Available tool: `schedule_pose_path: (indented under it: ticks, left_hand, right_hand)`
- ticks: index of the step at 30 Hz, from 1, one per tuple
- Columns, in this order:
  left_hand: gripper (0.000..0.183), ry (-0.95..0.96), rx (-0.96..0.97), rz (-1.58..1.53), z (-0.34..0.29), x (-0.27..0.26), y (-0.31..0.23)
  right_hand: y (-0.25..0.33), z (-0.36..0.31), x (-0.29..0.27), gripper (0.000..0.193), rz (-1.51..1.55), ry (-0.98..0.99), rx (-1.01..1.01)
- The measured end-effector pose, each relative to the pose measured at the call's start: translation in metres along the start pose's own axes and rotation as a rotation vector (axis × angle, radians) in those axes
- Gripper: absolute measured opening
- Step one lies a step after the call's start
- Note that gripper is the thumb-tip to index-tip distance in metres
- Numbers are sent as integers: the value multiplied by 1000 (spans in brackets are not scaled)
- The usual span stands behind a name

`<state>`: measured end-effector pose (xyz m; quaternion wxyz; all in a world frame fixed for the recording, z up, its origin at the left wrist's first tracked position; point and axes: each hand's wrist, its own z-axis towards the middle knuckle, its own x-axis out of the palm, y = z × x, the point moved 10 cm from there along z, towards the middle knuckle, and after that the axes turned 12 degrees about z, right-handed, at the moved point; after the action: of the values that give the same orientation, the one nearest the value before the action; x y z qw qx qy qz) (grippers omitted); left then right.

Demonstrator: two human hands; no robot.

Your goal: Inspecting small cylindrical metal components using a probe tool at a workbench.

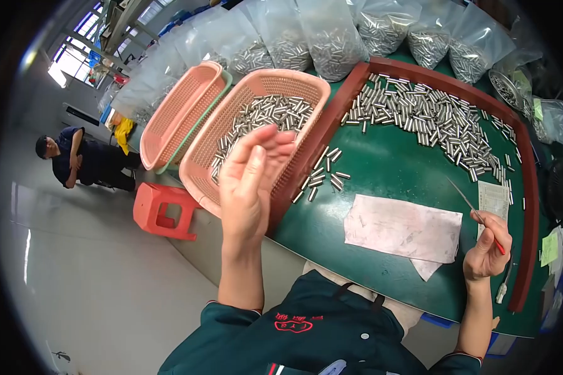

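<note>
Over the pink mesh basket [319, 87] is my left hand [250, 172], palm turned right, its fingers half curled and apart with nothing visible in them. Short shiny metal pins [275, 112] lie heaped in that basket. My right hand [489, 250] grips a thin, pointed metal tool [463, 195] with a red handle, its tip aimed up and left over the green table [388, 165]. Left of the right hand a stained whitish cloth [400, 228] is spread on the tabletop. Many more metal pins [419, 112] are piled at the table's far side.
A brown raised rim [322, 150] borders the tabletop. Clear plastic bags of pins [331, 47] stand behind it. Another pink basket [184, 106] and a red stool [166, 209] are at left. A person [81, 156] is farther off. A printed slip [494, 197] lies by my right hand.
</note>
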<state>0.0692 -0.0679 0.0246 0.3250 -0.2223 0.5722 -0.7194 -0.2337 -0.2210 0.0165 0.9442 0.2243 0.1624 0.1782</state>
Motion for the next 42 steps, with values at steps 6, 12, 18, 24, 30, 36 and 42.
schedule_pose_path:
  ticks: [6,12,18,24,30,36,42]
  left_hand:
    - [42,181,-278,-497,-10,32,40]
    - [41,156,-308,-445,-13,37,51]
    - [41,154,-263,-301,-15,39,49]
    - [27,148,-147,-164,-6,77,32]
    - [9,309,73,29,-10,157,-22]
    - [3,661,262,102,-26,296,-92]
    - [28,955,683,352,-75,421,-136]
  right_hand:
    - [1,2,-1,14,27,-43,-9]
    - [4,2,-1,13,8,-36,-14]
    - [10,6,2,12,-6,-14,-34]
    - [4,4,-10,12,-113,-59,-52]
    - [4,12,-26,19,-152,-173,-162]
    - [-10,-1,-50,16,-226,-181,-68]
    - [-16,-6,-8,8,-233,-61,-98]
